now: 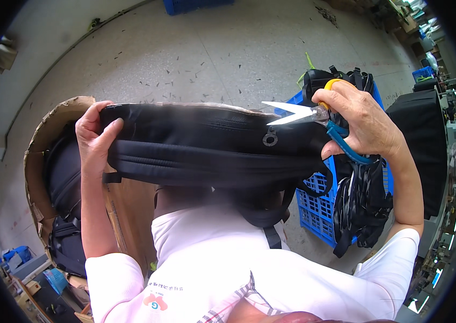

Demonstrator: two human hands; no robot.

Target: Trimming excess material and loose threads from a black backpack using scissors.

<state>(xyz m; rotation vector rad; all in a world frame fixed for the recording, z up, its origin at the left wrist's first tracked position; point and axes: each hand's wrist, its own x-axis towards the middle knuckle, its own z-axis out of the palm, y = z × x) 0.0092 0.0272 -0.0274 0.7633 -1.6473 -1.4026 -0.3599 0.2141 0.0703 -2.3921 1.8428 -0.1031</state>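
A black bag [185, 132] with zippers, a strap and a small ring-shaped fitting is stretched sideways in front of me, a pale raw edge along its top. My left hand [97, 141] pinches its left end, thumb in front. Scissors [295, 114] with one yellow and one teal handle are in my right hand [368, 118]. Their blades stand apart and point left, in front of the bag's upper right edge. The right hand's fingers are closed round the handles; whether they also grip the bag's right end, I cannot tell.
A cardboard box [35, 156] holding black bags [63, 172] stands at my left. On the right is a blue plastic crate [314, 218] piled with black strapped bags [358, 202]. Beyond it lies a large black item [419, 145]. Dark scraps litter the grey floor [201, 70].
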